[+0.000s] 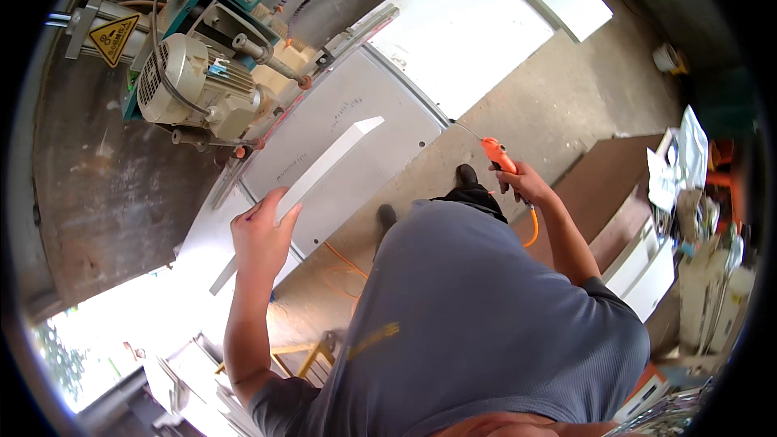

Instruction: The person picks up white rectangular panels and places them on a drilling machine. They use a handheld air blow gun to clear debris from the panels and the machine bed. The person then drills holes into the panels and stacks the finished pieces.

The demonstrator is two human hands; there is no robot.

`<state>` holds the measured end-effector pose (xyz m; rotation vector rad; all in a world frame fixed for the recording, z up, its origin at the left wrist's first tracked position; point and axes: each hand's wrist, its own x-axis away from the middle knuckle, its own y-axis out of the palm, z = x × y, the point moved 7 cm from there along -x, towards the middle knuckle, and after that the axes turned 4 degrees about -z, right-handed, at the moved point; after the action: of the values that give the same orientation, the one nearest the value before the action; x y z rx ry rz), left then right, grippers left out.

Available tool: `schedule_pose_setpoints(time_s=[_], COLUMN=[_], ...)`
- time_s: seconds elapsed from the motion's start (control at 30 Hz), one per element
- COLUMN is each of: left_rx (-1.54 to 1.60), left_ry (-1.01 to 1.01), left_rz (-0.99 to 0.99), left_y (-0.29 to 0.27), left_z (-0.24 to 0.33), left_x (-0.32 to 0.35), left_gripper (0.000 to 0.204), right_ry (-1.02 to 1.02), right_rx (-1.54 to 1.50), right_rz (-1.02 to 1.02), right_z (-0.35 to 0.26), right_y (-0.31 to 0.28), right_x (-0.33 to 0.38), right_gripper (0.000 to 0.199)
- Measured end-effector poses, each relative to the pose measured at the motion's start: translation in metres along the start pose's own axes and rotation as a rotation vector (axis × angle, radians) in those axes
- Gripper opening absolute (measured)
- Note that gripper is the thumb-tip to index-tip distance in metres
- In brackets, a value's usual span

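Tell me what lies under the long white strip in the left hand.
Under the white strip, gripped by the left hand, lies the pale grey machine table. The hand and strip cover the patch of table directly beneath them. The right hand holds an orange air gun.

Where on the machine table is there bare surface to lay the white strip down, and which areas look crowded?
The left hand holds the white strip over the grey machine table, which is bare between the motor and the white panel. The concrete floor beyond the right hand and its orange air gun is open. The right-side shelves are cluttered.
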<state>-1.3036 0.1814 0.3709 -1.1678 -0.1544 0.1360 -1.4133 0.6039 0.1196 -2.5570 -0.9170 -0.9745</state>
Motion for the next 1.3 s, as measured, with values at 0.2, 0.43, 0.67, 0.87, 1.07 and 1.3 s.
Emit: schedule_pose_setpoints(time_s=[0.2,0.43,0.67,0.87,1.07,1.3], left_rx=[-0.086,-0.091,0.078,-0.031,0.062,0.192], left_ry=[0.002,0.121,0.013,-0.422,-0.736,-0.619], left_rz=[0.078,0.208,0.076,-0.04,-0.008,0.188], left_y=[0.07,0.187,0.316,0.393,0.341,0.352], left_z=[0.059,0.126,0.092,-0.012,-0.111,-0.156], left_x=[-0.023,-0.016,-0.042,-0.009,0.073,0.096], left_gripper=[0.033,0.037,0.046,0.09,0.101,0.104], right_ry=[-0.009,-0.025,0.003,0.138,0.143,-0.026], right_rx=[-0.09,-0.053,0.119,0.196,0.118,0.125], right_rz=[-0.015,-0.049,-0.32,-0.297,-0.345,-0.221], right_z=[-0.04,-0.025,-0.03,0.026,0.028,-0.001], right_y=[-0.126,-0.187,-0.127,-0.075,0.003,0.035], right_x=[-0.032,-0.077,-0.097,-0.156,-0.177,-0.204], right_gripper=[0.034,0.035,0.046,0.054,0.051,0.047])
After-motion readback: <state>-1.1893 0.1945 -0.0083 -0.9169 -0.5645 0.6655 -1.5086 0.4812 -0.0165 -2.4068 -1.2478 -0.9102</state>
